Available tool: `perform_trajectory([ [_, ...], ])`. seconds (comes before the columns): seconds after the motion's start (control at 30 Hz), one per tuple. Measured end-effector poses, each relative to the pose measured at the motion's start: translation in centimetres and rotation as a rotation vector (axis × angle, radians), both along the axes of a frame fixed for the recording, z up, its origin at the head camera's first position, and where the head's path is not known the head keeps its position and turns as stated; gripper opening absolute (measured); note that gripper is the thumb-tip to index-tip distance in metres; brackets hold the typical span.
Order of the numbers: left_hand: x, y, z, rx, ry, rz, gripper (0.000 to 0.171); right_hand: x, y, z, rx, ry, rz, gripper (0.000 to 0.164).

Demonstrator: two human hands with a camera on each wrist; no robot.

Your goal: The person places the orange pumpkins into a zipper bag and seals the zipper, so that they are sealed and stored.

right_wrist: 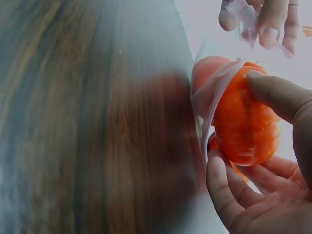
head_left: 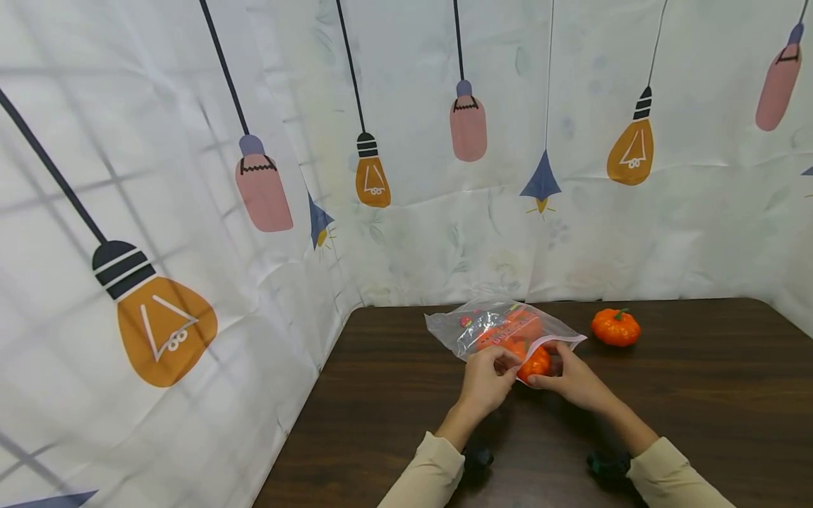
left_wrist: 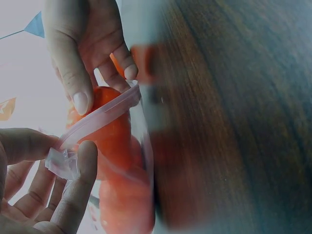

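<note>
A clear zip bag [head_left: 452,330] with red print lies on the table, several orange toy pumpkins [left_wrist: 126,204] inside it. My left hand [head_left: 488,381] pinches the bag's edge between thumb and fingers, and a bunched bit of plastic shows there in the left wrist view. At the bag's mouth, my right hand [head_left: 576,381] grips an orange toy pumpkin [right_wrist: 248,117], thumb on one side and fingers on the other. The bag's rim [right_wrist: 219,100] runs along this pumpkin, which sits partly within the opening.
Another orange pumpkin [head_left: 616,327] with a green stem stands on the dark wooden table [head_left: 718,409], right of the bag. A white curtain [head_left: 406,247] printed with hanging lamps rises behind the table and along its left side. Small dark objects [head_left: 478,458] show by both wrists.
</note>
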State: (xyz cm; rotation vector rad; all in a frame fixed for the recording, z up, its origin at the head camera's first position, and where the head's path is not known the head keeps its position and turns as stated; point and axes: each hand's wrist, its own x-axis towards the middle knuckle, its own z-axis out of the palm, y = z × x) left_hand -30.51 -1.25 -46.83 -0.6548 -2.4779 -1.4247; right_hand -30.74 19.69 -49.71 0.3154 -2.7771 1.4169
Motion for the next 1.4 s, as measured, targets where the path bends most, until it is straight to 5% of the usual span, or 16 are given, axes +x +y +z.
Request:
perform_trajectory([
  [0.43, 0.0, 0.0, 0.0, -0.003, -0.003, 0.007, 0.009, 0.1, -1.1, 0.0, 0.014, 0.111, -0.035, 0.069],
  [0.8, 0.0, 0.0, 0.0, -0.004, 0.007, -0.006, 0.007, 0.3, -1.2, 0.2, -0.063, 0.001, -0.041, 0.054],
  [1.13, -0.1, 0.1, -0.1, -0.009, 0.012, -0.009, 0.008, 0.1, -1.3, -0.2, -0.007, 0.076, -0.054, 0.04],
  [1.4, 0.0, 0.1, 0.0, -0.011, 0.008, -0.003, 0.009, 0.2, -1.4, 0.1, -0.051, 0.044, 0.022, 0.037],
])
